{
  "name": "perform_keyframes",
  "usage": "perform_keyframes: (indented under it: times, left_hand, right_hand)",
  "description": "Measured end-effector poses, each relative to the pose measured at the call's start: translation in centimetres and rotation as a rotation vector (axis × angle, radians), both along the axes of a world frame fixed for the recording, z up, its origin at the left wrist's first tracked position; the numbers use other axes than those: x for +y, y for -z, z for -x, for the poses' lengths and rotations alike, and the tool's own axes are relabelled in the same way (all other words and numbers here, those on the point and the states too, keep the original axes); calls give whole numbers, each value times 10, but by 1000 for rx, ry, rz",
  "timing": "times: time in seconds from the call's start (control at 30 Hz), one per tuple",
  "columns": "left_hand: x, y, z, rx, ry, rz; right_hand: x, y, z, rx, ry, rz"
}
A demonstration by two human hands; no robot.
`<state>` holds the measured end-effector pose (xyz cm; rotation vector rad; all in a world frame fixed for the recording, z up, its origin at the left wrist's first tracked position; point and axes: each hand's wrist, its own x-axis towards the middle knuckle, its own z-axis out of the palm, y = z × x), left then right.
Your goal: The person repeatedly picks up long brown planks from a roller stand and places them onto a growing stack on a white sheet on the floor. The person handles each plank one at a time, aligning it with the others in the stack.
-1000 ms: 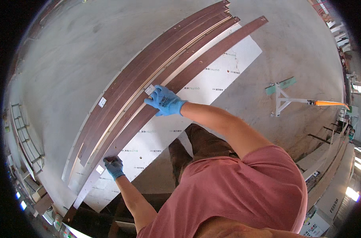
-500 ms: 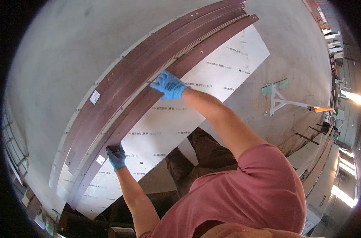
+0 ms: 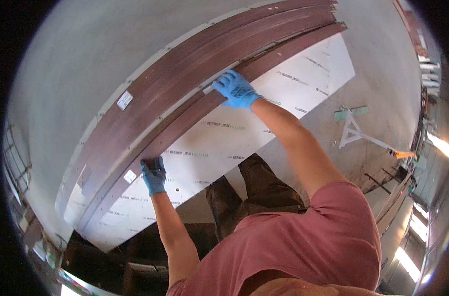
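Note:
Several long reddish-brown boards [image 3: 155,81] lie side by side, bowed by the lens, on a white printed sheet [image 3: 195,155]. The nearest brown board [image 3: 180,126] runs from lower left to upper right between my hands and the others. My right hand [image 3: 237,90], in a light blue work glove, is closed over this board, its fingertips at the far edge. Lower down, my left hand [image 3: 153,175] wears a darker, soiled blue glove. Its fingers curl onto the same board's near edge, beside a small white label [image 3: 130,176]; its fingertips are partly hidden.
Another white label [image 3: 125,100] sticks to a farther board. To the right, a white triangular bracket [image 3: 353,130] with a green bar and an orange end rests on the grey floor [image 3: 382,59]. Stacked long material [image 3: 397,217] stands at the right edge. My legs [image 3: 259,182] are close to the sheet.
My view has shifted, so the boards and bracket sit farther right in the picture. My right hand has slid slightly along the board toward its far end. My left hand stays beside the label.

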<state>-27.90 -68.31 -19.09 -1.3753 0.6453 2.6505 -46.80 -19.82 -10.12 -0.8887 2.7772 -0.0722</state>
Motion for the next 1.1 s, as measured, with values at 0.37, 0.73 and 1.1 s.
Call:
perform_keyframes:
  times: [0.37, 0.73, 1.1]
  left_hand:
    - [51, -23, 36, -252, -95, 63]
    - [70, -22, 53, -193, -73, 99]
    - [57, -38, 61, -263, 258, 342]
  right_hand:
    - [11, 19, 6, -37, 36, -80]
    - [27, 15, 19, 5, 58, -98]
    - [18, 18, 18, 42, 108, -112]
